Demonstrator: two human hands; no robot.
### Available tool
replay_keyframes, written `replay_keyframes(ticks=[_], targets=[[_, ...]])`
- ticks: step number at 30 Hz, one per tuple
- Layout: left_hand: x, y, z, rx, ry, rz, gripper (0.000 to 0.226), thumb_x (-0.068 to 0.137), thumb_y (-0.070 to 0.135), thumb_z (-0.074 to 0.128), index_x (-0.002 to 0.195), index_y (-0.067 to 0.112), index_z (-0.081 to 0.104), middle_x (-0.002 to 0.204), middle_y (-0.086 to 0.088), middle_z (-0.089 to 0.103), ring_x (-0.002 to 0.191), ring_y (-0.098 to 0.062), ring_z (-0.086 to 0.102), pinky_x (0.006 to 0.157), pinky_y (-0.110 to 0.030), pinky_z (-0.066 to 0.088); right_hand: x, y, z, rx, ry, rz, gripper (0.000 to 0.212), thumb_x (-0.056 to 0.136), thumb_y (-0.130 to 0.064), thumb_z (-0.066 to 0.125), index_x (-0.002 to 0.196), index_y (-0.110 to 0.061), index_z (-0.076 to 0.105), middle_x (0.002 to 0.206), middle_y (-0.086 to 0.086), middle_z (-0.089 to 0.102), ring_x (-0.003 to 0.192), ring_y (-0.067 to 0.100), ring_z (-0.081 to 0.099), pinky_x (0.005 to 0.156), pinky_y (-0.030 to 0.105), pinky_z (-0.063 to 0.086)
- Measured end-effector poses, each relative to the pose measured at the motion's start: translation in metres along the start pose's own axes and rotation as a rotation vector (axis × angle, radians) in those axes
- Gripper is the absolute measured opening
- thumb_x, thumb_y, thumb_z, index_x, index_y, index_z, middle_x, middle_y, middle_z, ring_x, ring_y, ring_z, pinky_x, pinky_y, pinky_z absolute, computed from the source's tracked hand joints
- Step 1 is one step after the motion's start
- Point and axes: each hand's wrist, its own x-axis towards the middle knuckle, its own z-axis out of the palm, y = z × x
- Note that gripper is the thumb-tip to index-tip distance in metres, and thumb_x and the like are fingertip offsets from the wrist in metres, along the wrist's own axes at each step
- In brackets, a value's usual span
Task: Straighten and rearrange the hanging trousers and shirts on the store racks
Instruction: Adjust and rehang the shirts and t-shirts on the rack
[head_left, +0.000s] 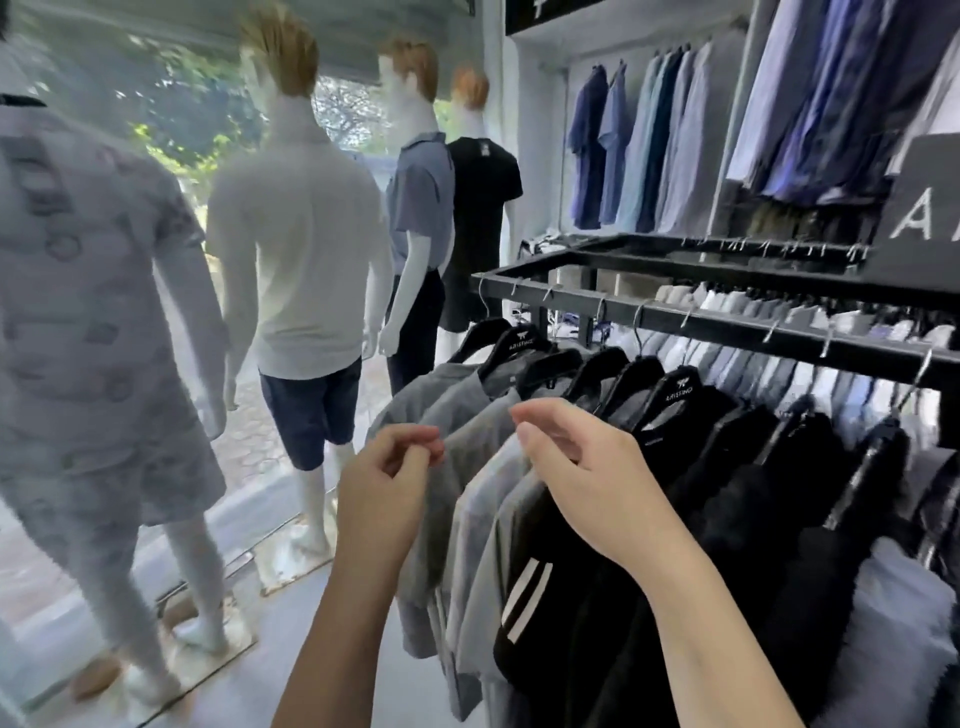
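A black metal rack runs from centre to right, hung with shirts on black hangers. Grey shirts hang at its near left end, and black shirts follow to the right, one with white stripes. My left hand hovers in front of the grey shirts with its fingers curled and fingertips together; I cannot tell whether it pinches fabric. My right hand is raised over the shoulders of the grey and black shirts, fingers loosely bent, holding nothing that I can see.
Several dressed mannequins stand on the left by the shop window. More blue and white shirts hang on the back wall. A second rail lies behind the first, and a dark sign sits on the rack at right.
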Motion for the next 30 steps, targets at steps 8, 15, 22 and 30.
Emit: replay_keyframes(ticks=[8, 15, 22, 30], targets=[[0.098, -0.035, 0.034, 0.099, -0.024, 0.057, 0.030, 0.087, 0.009, 0.053, 0.079, 0.034, 0.069, 0.083, 0.016, 0.071, 0.080, 0.001, 0.065, 0.072, -0.025, 0.051, 0.061, 0.018, 0.020, -0.258, 0.003, 0.012, 0.023, 0.095, -0.037, 0.054, 0.116, -0.038, 0.064, 0.115, -0.029, 0.061, 0.114, -0.014, 0.050, 0.097, 0.011, 0.038], [0.163, -0.056, 0.055, 0.263, -0.312, 0.137, 0.025, 0.084, 0.012, 0.060, 0.104, 0.027, 0.067, 0.099, 0.015, 0.066, 0.091, 0.005, 0.059, 0.075, -0.010, 0.041, 0.092, 0.039, 0.041, -0.381, 0.088, 0.156, 0.025, 0.095, -0.025, 0.053, 0.106, -0.038, 0.071, 0.106, -0.023, 0.062, 0.099, -0.005, 0.057, 0.088, 0.011, 0.043], [0.190, -0.081, 0.052, 0.299, -0.618, 0.174, 0.047, 0.081, 0.018, 0.067, 0.127, 0.020, 0.059, 0.114, 0.008, 0.065, 0.100, -0.008, 0.061, 0.090, -0.024, 0.048, 0.122, 0.044, 0.092, -0.823, 0.086, 0.334, 0.037, 0.100, -0.037, 0.040, 0.134, -0.042, 0.054, 0.119, -0.005, 0.050, 0.116, 0.019, 0.046, 0.100, 0.038, 0.039], [0.200, -0.089, 0.068, 0.336, -0.759, 0.256, 0.040, 0.086, 0.020, 0.062, 0.126, 0.015, 0.058, 0.124, -0.005, 0.063, 0.117, -0.020, 0.055, 0.078, -0.015, 0.029, 0.140, 0.053, 0.124, -1.253, 0.134, 0.663, 0.028, 0.098, -0.040, 0.038, 0.114, -0.022, 0.050, 0.117, 0.002, 0.062, 0.111, 0.029, 0.054, 0.093, 0.047, 0.029]])
